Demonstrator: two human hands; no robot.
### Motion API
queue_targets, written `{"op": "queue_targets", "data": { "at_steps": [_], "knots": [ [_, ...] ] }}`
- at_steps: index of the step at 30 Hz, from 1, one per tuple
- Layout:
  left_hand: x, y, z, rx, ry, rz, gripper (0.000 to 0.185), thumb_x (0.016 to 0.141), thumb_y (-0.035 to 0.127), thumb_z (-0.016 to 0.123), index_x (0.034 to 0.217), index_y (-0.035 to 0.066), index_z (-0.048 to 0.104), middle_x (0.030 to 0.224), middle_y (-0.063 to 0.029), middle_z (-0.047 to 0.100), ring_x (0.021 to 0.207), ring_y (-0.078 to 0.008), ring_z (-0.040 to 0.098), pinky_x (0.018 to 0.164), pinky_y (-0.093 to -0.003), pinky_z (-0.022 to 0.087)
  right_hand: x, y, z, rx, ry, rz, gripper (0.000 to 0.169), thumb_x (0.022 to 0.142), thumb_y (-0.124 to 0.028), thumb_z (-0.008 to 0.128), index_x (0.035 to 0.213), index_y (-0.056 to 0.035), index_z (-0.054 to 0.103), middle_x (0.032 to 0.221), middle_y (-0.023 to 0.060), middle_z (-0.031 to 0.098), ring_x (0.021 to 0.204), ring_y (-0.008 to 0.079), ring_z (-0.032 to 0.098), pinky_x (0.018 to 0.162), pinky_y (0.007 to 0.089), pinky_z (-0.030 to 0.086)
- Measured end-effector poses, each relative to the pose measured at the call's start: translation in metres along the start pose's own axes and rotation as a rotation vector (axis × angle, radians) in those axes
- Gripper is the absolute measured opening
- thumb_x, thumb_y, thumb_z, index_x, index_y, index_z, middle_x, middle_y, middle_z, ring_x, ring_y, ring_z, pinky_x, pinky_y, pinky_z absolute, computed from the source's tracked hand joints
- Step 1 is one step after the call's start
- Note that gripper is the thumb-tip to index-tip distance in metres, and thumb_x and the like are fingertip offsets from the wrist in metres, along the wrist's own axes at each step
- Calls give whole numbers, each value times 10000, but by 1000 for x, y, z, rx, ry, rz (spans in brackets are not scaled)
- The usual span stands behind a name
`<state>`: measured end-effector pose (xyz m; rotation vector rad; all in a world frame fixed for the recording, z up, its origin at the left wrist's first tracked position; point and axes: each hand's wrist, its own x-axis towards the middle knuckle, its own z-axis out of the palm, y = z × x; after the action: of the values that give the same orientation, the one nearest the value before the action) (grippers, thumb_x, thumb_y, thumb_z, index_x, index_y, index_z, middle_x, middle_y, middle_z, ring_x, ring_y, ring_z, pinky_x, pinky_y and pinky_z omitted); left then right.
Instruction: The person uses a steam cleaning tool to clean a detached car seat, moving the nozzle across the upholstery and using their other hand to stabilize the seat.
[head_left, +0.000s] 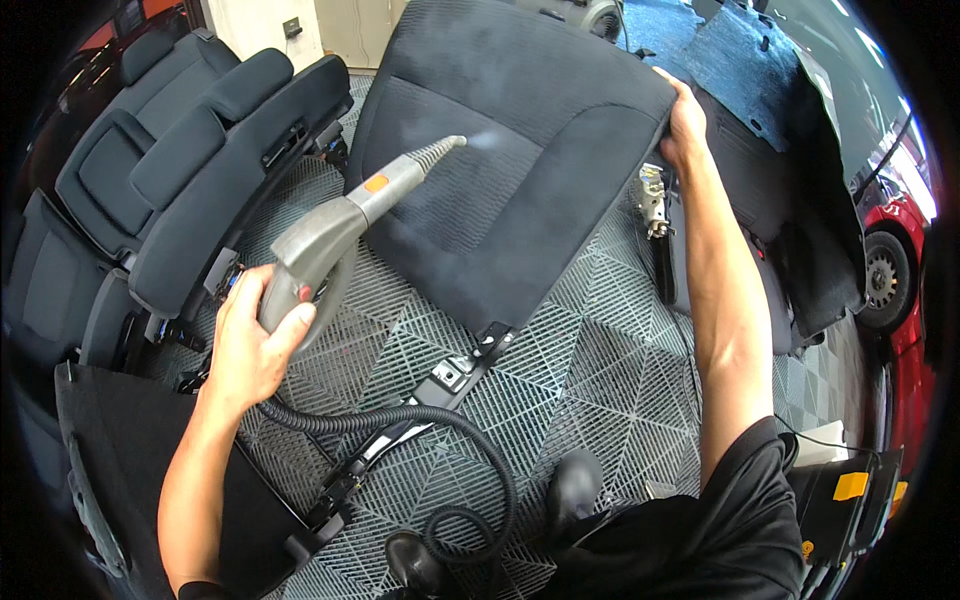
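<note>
My left hand (251, 337) is closed round the handle of a grey steam cleaner gun (322, 232) with an orange button and a red switch. Its ribbed nozzle points right, and a whitish jet of steam leaves the tip over the dark fabric car seat cushion (480, 180). Faint vapour hangs over the cushion's fabric. At the cushion's upper right edge, my right hand (684, 124) grips the rim, its fingers partly hidden behind it. A black corrugated hose (420, 412) runs below the gun and loops near the shoes.
Dark car seats (210, 187) stand at the left. Beneath the cushion, a metal seat rail (442, 379) lies across the grey grid floor tiles (622, 390). More seat parts and blue felt-backed trim (742, 67) are at the right, beyond them a red car (904, 300). A black case (840, 510) stands lower right.
</note>
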<state>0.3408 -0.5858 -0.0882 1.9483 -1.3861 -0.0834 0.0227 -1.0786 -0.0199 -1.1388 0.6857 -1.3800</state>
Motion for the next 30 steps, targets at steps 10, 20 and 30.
{"op": "queue_targets", "data": {
  "at_steps": [10, 20, 30],
  "knots": [
    [34, -23, -8, -60, 80, -180, 401, 957, 254, 711, 1252, 11, 587, 881, -71, 663, 636, -118, 603, 617, -311, 513, -1, 2, -3, -6, 26, 4, 312, 1030, -216, 539, 1187, -23, 728, 1143, 123, 727, 994, 229, 700, 883, 364, 574],
    [56, -51, -13, -46, 116, -337, 422, 968, 290, 706, 1261, 11, 587, 855, -89, 679, 602, -121, 614, 597, -317, 522, 3, 0, -7, -21, 2, 13, 364, 1047, -236, 495, 1290, -37, 679, 1220, 113, 720, 1075, 231, 693, 957, 387, 562],
    [21, -38, -8, 1, -53, -325, 398, 955, 284, 704, 1222, 7, 600, 980, -158, 708, 898, -227, 685, 846, -381, 532, 7, 0, -9, -30, 9, -4, 310, 1030, -222, 542, 1207, -35, 713, 1116, 105, 739, 952, 228, 718, 866, 379, 598]
  ]
}}
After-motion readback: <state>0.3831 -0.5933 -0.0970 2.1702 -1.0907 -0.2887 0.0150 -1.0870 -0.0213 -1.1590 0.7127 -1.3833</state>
